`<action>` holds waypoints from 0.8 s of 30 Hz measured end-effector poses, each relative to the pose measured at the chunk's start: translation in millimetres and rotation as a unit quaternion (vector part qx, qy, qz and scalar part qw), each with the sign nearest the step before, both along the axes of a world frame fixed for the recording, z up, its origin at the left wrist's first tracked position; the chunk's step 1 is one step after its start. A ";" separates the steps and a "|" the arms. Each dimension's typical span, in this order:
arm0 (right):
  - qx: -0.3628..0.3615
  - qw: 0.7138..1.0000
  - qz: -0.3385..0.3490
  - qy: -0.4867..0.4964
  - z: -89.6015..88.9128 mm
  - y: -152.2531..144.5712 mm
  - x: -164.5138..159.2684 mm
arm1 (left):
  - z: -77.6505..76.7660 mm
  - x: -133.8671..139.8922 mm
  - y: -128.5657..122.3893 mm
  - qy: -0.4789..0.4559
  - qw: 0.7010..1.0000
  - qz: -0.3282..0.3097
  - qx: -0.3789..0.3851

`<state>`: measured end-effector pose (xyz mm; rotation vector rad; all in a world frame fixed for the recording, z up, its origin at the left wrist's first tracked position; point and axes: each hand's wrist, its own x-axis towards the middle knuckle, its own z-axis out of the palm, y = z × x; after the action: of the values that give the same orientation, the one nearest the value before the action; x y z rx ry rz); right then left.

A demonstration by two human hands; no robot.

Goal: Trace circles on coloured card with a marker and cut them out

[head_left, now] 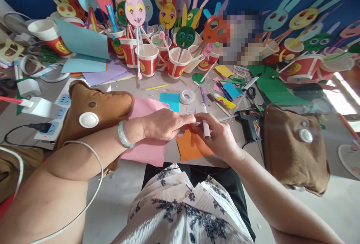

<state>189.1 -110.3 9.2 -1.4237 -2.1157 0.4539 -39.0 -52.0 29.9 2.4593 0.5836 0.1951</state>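
White marker point(206, 128) sits in the curled fingers of the right hand point(223, 136), above orange paper point(191, 149) on the bench point(170, 152). The fingers of the left hand point(164, 124) are drawn narrow and meet the right's, though I cannot tell whether they pinch anything. Close two-handed fingertip work seems in hand, probably calling next for a light, steady touch.

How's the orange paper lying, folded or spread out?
Spread out: the orange paper lies flat on the table; the right hand hides part.
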 end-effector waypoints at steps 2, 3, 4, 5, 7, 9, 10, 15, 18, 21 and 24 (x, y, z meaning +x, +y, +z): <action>-0.012 1.000 0.011 0.009 2.8 -0.5 3.2 | -0.1 -0.4 0.2 0.003 1.000 -0.003 0.004; -0.015 1.000 0.014 0.019 4.4 -1.6 5.4 | -0.6 -0.7 0.3 0.004 1.000 -0.007 0.007; -0.016 0.999 0.014 0.032 5.9 -3.5 7.6 | -1.3 -1.0 0.5 0.003 1.000 -0.009 0.009; -0.011 0.999 0.012 0.045 7.1 -6.2 9.7 | -2.2 -1.3 0.6 0.002 1.000 -0.011 0.009; 0.005 0.997 -0.001 0.072 8.6 -13.8 13.0 | -3.7 -2.0 0.9 -0.005 1.000 -0.010 0.008; 0.022 0.995 -0.017 0.091 8.4 -23.2 14.3 | -4.0 -2.3 0.8 -0.012 1.000 -0.007 0.005; 0.029 0.994 -0.025 0.098 7.7 -28.1 14.3 | -3.6 -2.4 0.6 -0.014 1.000 -0.007 0.003; 0.084 0.989 -0.037 0.115 1.3 -46.3 14.9 | 0.9 -1.2 -0.8 0.002 1.000 0.005 -0.001; 0.140 0.986 -0.019 0.093 0.0 -50.2 16.7 | 0.8 0.1 -0.4 0.007 1.000 0.010 0.002; 0.189 0.980 0.023 0.051 1.2 -51.6 14.6 | -1.1 1.0 1.1 0.007 1.000 0.008 -0.003; 0.196 0.978 0.066 0.005 0.1 -52.8 7.3 | -1.8 1.1 1.9 0.005 1.000 0.007 -0.010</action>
<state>196.4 -163.1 9.2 -1.0592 -2.1517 0.0808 -38.0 -50.2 28.1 2.4389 0.6034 0.1816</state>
